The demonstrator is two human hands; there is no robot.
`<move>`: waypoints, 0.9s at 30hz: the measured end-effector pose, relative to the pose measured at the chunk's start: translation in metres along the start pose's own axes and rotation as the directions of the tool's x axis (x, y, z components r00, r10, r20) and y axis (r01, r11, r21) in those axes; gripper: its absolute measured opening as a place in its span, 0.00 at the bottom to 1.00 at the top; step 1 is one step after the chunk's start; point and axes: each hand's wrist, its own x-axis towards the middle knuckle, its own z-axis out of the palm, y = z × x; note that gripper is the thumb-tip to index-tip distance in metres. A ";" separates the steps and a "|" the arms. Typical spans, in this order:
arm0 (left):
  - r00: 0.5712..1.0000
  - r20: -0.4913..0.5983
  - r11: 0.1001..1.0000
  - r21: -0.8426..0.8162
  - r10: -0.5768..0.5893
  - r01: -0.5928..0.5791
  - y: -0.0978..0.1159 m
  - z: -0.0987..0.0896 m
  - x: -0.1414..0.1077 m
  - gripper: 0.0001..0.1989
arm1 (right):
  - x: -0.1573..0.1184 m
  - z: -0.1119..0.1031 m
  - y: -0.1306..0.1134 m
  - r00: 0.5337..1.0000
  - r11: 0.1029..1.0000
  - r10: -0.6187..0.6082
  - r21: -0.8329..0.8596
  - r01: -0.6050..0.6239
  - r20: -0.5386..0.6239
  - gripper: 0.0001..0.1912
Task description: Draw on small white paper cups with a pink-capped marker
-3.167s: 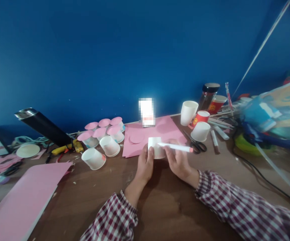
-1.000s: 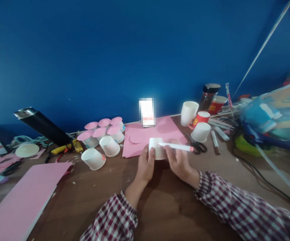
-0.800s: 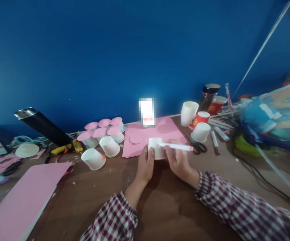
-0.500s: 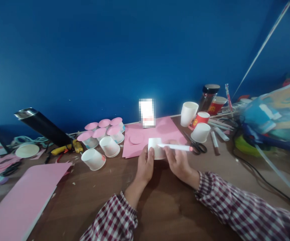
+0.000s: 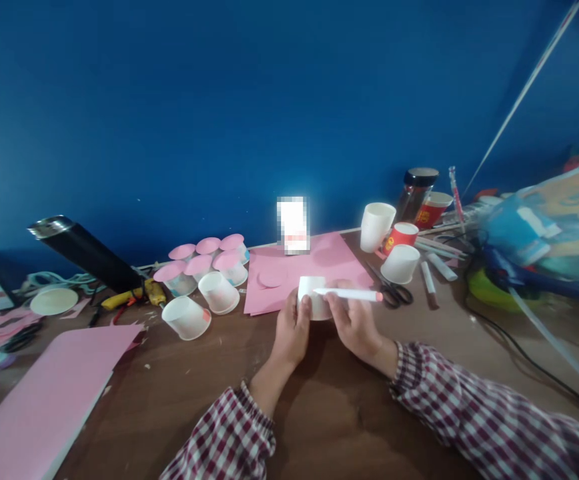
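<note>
Left hand (image 5: 292, 327) has thumb and fingers closed on a white paper cup (image 5: 313, 286), by the near edge of the pink sheets (image 5: 319, 257)! Right hand (image 5: 357, 327) pinches a marker (image 5: 354, 294), tip at the cup; contact's hard to tell. Light, thin-walled, likely easily dented: a gentle side grip, nearer the stiffer rim, should suit.

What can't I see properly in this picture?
All in the head view:
- The far side of the white paper cup: hidden by its near side and the left hand.
- Whether the white marker in the right hand touches the cup: its tip is too blurred.
- What the bright patch shows: covered by blocky squares.
- The near end of the long pink sheet: cut off by the bottom edge.
</note>
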 end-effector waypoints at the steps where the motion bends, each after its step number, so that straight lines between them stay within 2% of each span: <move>1: 1.000 0.003 1.000 -0.002 0.001 -0.001 0.000 0.000 0.000 0.18 | 0.000 0.000 0.000 1.000 1.000 0.003 0.001 -0.003 -0.006 0.06; 10: 1.000 -0.015 0.999 -0.024 -0.022 0.021 -0.001 -0.001 0.000 0.19 | -0.002 0.000 0.005 0.997 0.997 0.008 0.078 -0.001 -0.080 0.09; 15: 1.000 -0.017 0.999 -0.036 -0.010 0.009 0.002 0.000 0.001 0.18 | -0.003 0.001 0.003 0.998 0.992 -0.022 0.120 0.029 -0.060 0.11; 19: 1.000 -0.014 1.000 -0.026 -0.008 0.007 0.002 0.000 0.001 0.18 | -0.002 0.000 0.001 1.000 0.996 -0.005 0.091 0.007 -0.017 0.09; 27: 0.995 -0.069 0.992 -0.109 -0.075 0.067 0.001 -0.003 0.002 0.19 | -0.001 -0.002 -0.004 0.998 0.993 0.011 0.116 -0.003 -0.062 0.08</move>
